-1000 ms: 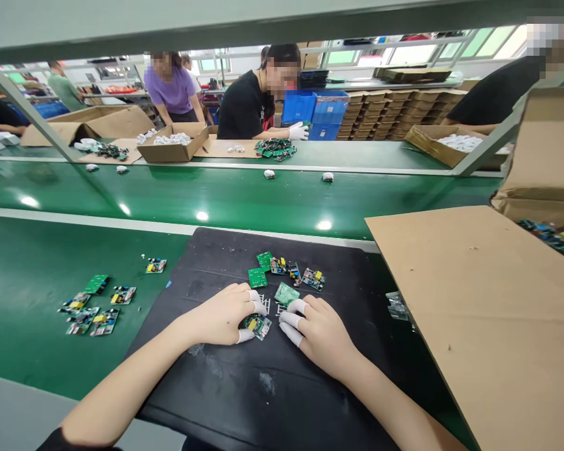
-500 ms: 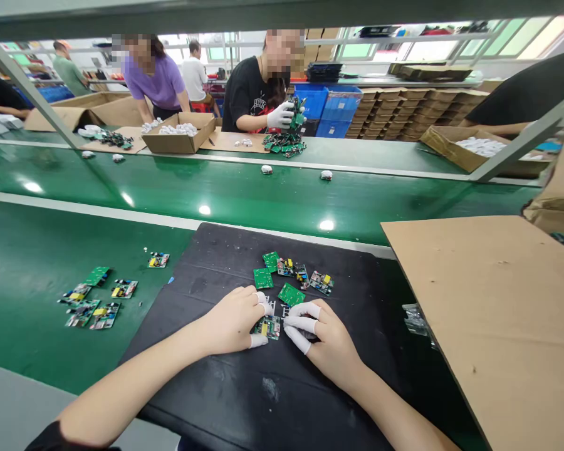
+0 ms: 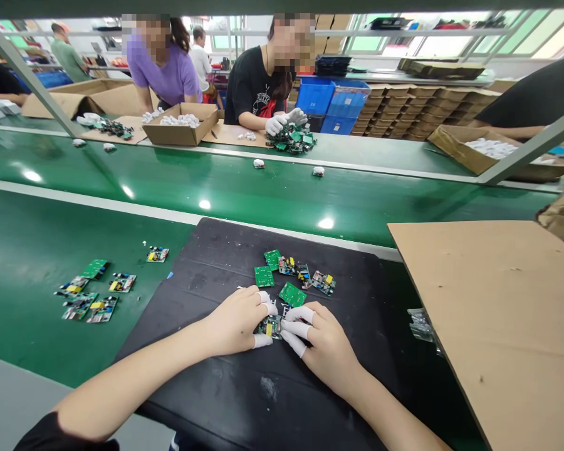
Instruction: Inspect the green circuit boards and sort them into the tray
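Note:
My left hand [image 3: 237,322], with white finger cots on its fingertips, is closed around a small circuit board [image 3: 269,327] low over the black mat [image 3: 207,391]. The board's component side faces up, showing a yellow part. My right hand [image 3: 322,335], also in finger cots, has its fingertips drawn together against the board's right edge; whatever lies between them is hidden. Just beyond my hands, several loose circuit boards lie on the mat, some green side up [image 3: 292,294], others with components up [image 3: 324,282].
More circuit boards [image 3: 102,309] lie on the green bench at left. A cardboard sheet [image 3: 493,313] juts in at right, beside clear plastic pieces [image 3: 422,324]. Ahead runs a green conveyor belt [image 3: 178,178] carrying small white-topped pieces. Across it, a co-worker's gloved hands [image 3: 277,124] touch a board pile.
My right hand's fingertips have moved left to meet the board's edge. Across the belt, the co-worker's hands have lowered boards onto the pile. The view has shifted slightly.

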{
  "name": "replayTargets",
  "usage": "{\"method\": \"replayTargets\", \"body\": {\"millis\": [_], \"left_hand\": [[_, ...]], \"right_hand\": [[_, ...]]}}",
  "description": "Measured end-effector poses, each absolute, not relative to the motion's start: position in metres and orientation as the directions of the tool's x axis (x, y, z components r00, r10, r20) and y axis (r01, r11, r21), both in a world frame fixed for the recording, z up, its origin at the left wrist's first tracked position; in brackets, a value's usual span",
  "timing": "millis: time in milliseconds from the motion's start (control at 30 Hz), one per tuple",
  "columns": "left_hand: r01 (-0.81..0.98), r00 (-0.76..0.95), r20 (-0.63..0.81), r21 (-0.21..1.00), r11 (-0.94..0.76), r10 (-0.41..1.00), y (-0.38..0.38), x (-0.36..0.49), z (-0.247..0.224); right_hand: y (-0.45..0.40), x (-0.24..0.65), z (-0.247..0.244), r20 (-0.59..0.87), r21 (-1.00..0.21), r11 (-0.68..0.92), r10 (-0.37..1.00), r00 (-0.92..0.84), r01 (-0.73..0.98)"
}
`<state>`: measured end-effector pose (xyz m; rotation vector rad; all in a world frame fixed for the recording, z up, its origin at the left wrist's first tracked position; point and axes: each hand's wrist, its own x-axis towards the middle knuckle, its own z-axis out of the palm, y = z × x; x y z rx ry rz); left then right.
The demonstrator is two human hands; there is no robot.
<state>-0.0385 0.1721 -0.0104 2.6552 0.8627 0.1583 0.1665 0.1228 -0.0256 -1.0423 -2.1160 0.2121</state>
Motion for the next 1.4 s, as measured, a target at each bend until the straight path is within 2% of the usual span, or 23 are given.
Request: {"method": "replayTargets", "body": {"millis": [200, 433, 533, 667, 833, 933, 1000, 1167, 1233, 1400], "left_hand": [[0.553, 0.809, -0.009, 0.351, -0.756, 0.588, 0.172, -0.037, -0.008], [0.565, 0.807, -0.046, 0.347, -0.748, 0.588, 0.172, -0.036, -0.003], [0.557, 0.814, -0.039, 0.339, -0.758, 0.580, 0.172, -0.036, -0.002], [0.543, 0.819, -0.017, 0.343, -0.766, 0.573, 0.171, -0.036, -0.003], [0.541, 0.818, 0.006, 0.334, -0.772, 0.575, 0.172, -0.037, -0.004], [0.535, 0.818, 0.015, 0.342, -0.772, 0.574, 0.172, -0.037, -0.003], [0.536, 0.818, 0.012, 0.347, -0.770, 0.575, 0.172, -0.036, -0.002], [0.544, 0.817, -0.005, 0.339, -0.767, 0.577, 0.172, -0.037, -0.001], [0.539, 0.820, 0.002, 0.337, -0.772, 0.573, 0.172, -0.037, -0.001], [0.554, 0.812, -0.019, 0.335, -0.762, 0.583, 0.171, -0.036, 0.002]], "right_hand": [[0.122, 0.169, -0.026, 0.530, -0.388, 0.677, 0.719, -0.449, 0.626], [0.125, 0.167, -0.027, 0.527, -0.593, 0.581, 0.803, -0.277, 0.557], [0.123, 0.168, -0.028, 0.536, -0.632, 0.546, 0.821, -0.198, 0.550], [0.121, 0.169, -0.027, 0.555, -0.602, 0.566, 0.804, -0.214, 0.564], [0.122, 0.167, -0.027, 0.574, -0.484, 0.668, 0.730, -0.371, 0.565], [0.121, 0.165, -0.028, 0.576, -0.429, 0.684, 0.710, -0.404, 0.590], [0.120, 0.165, -0.029, 0.561, -0.456, 0.659, 0.735, -0.381, 0.598], [0.121, 0.166, -0.027, 0.551, -0.621, 0.566, 0.807, -0.211, 0.542], [0.121, 0.166, -0.027, 0.555, -0.611, 0.581, 0.798, -0.233, 0.537], [0.120, 0.166, -0.029, 0.533, -0.493, 0.640, 0.758, -0.377, 0.589]]}}
